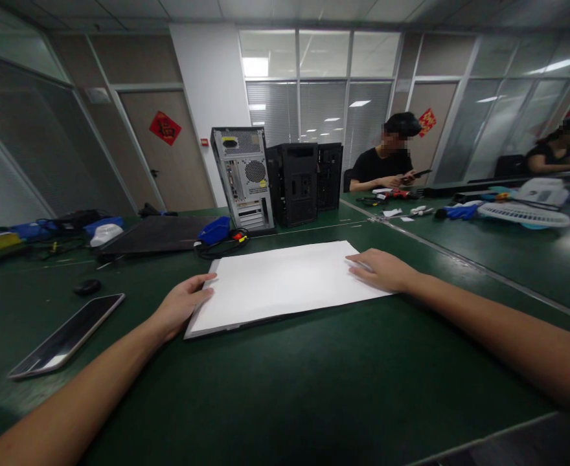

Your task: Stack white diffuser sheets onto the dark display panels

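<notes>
A flat white panel [280,281] with a thin dark edge lies on the green table [285,388] in front of me. My left hand [182,304] grips its left edge, thumb on top and fingers tucked beside and under it. At the panel's right edge, my right hand [379,268] rests palm down, with the fingers lying flat on the white surface.
A phone [66,336] lies at the left, a small dark object [87,286] beyond it. Three computer cases [278,181] stand behind the panel, with a blue item and cables [219,236] and a dark flat panel [153,234]. Two people sit at the far right with tools.
</notes>
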The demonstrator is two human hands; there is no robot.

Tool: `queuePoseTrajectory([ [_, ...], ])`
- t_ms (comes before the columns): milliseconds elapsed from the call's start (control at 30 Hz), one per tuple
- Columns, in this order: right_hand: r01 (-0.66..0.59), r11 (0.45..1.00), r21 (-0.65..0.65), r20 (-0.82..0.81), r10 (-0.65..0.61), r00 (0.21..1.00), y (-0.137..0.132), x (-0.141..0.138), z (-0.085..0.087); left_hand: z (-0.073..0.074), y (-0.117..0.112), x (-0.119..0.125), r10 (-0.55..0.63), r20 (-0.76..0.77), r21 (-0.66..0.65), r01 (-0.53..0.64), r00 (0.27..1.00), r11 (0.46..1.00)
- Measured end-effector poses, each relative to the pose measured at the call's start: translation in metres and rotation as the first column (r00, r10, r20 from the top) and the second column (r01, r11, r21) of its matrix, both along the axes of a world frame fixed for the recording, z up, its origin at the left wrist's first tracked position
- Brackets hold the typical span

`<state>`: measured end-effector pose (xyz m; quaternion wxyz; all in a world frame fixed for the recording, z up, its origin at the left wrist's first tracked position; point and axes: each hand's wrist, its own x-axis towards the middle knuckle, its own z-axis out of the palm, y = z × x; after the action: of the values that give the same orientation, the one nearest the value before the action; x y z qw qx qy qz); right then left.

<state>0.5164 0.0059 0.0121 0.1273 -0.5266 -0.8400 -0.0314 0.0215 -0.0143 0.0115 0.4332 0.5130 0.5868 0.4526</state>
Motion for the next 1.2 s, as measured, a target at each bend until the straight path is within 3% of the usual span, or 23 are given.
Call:
queuePoseTrajectory([
  [133, -0.102, 0.995, -0.004, -0.015, 0.102, 0.995, 0.0009, -0.003, -0.0036, -0.0022, 0.001, -0.0025, -0.022, -0.026, 0.017, 0.023, 0.999, 1.0],
  [867, -0.154, 0.987, -0.033, -0.101, 0.15, 0.983, 0.0059, 0.0004, -0.01, 0.0036, -0.0032, 0.0052, 0.058, 0.022, -0.034, -0.057, 0.998, 0.998],
  [1200, -0.141, 0.989, -0.053, -0.06, 0.138, 0.989, 0.0074, 0.0027, -0.0095, -0.0004, -0.0001, 0.0011, 0.025, 0.056, -0.053, -0.022, 0.998, 0.998],
])
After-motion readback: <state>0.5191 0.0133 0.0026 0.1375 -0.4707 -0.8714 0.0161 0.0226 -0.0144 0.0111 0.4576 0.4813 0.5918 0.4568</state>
